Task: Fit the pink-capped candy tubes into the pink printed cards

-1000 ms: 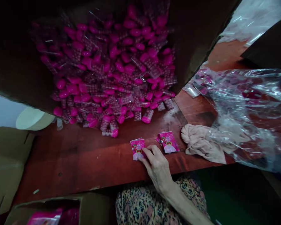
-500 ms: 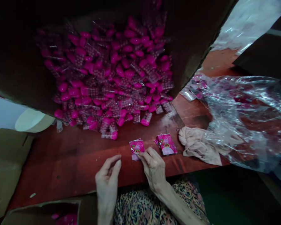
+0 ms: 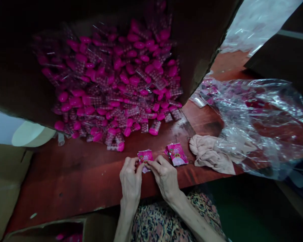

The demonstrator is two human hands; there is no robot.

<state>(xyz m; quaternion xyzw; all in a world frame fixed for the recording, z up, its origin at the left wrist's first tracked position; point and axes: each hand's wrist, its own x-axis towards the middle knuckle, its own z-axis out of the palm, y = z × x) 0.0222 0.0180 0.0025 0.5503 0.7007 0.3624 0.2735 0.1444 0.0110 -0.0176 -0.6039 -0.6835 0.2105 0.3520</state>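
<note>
Pink card stack (image 3: pixel 144 155) is where it's all happening, lying on the bench (image 3: pixel 78 174) on the wearer's side of the big carton (image 3: pixel 202 64), both hands in on it. That carton dominates, mouth facing us, a heap of pink-capped bottles (image 3: pixel 123 87) banked inside and spilling out at its lower lip. Right of the carton sprawls a clear plastic bag (image 3: pixel 232 124), with pink pieces beneath or inside it, I can't tell which. Nearer than the carton and to its left, there's a small open box (image 3: pixel 97 225); off its right front corner, a crumpled beige cloth (image 3: pixel 212 153); by its left edge, a pale bowl (image 3: pixel 31 137).

Now the hands! Right hand (image 3: pixel 165 178), thumb and forefinger pinched narrow on the stack's right near side. Left hand (image 3: pixel 130 179), fingertips close together at the left near side; whether they grip, I can't tell. The stack sits straight ahead, between the two sets of fingertips, neither hand clearly nearer. Its long axis seems to run toward the carton, print up and apparently upright for the wearer, near end partly covered. Smallest of all, a second card pile (image 3: pixel 177 154) lies carton-side of the right knuckles, slightly tilted.
</note>
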